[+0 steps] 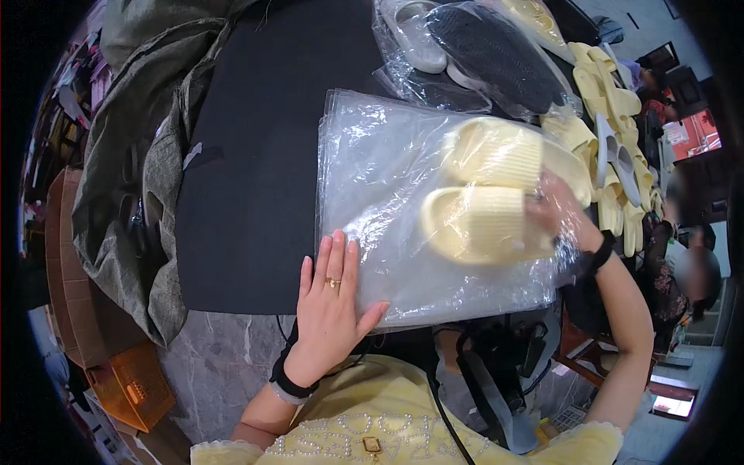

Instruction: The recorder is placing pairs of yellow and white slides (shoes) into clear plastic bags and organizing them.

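A pair of pale yellow slippers [474, 221] with ribbed straps lies side by side over a stack of clear plastic bags [376, 170]. My right hand [556, 205] grips the pair at the strap openings, its fingers partly hidden and slightly blurred. Shiny film lies over the slippers and reaches round my right wrist, so the pair appears to be inside the top bag. Flat on the near left edge of the stack rests my left hand [329, 298], fingers stretched out and thumb apart, holding nothing.
Bagged slippers with dark soles [500, 54] lie at the far side of the black table [252, 170]. Several loose yellow slippers [612, 101] are piled at the right. Grey-green cloth [128, 170] drapes on the left, above an orange crate [136, 387]. Other people sit at far right.
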`<action>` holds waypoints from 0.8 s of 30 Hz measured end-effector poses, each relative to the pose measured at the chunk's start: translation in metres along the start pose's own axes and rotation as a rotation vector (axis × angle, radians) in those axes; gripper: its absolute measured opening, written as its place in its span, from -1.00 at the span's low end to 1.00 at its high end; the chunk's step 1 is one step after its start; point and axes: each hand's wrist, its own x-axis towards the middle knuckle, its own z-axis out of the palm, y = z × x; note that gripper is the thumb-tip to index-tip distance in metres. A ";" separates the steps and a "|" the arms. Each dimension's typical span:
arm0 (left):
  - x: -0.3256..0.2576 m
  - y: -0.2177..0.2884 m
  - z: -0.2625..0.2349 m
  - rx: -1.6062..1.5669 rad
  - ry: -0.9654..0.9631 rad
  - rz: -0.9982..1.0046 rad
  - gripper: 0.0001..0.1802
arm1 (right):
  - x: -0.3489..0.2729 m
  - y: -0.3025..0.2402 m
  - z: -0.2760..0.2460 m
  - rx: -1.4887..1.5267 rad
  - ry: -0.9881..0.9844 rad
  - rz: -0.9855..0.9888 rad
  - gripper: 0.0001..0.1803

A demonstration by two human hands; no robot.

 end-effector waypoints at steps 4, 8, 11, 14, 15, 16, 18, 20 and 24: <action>0.000 0.002 -0.001 -0.026 0.012 0.025 -0.03 | -0.069 0.053 -0.038 -0.061 0.246 0.455 -0.69; -0.003 0.003 -0.004 0.013 0.052 0.052 -0.08 | -0.113 0.054 -0.089 -0.208 0.762 0.361 -0.73; -0.005 0.007 -0.005 0.083 0.138 0.093 -0.16 | -0.117 0.000 -0.118 0.068 0.716 0.640 -0.77; -0.002 0.006 -0.004 0.034 0.210 0.184 -0.25 | -0.060 -0.094 -0.075 0.217 0.391 0.379 -0.75; -0.002 0.005 -0.002 0.052 0.068 0.218 -0.27 | -0.043 -0.101 -0.057 0.298 0.177 0.103 -0.72; -0.001 0.004 0.006 0.070 -0.075 0.246 -0.28 | -0.025 -0.118 -0.037 0.261 0.017 -0.018 -0.68; -0.018 0.000 0.045 -1.428 0.045 0.061 -0.37 | 0.006 -0.144 0.015 0.437 -0.186 -0.143 -0.63; -0.006 -0.003 0.038 -0.956 0.078 0.266 -0.40 | 0.029 -0.140 0.055 0.145 -0.188 -0.097 -0.65; 0.000 0.007 0.021 0.085 0.145 0.295 -0.36 | 0.074 -0.066 0.079 0.239 0.137 0.121 -0.64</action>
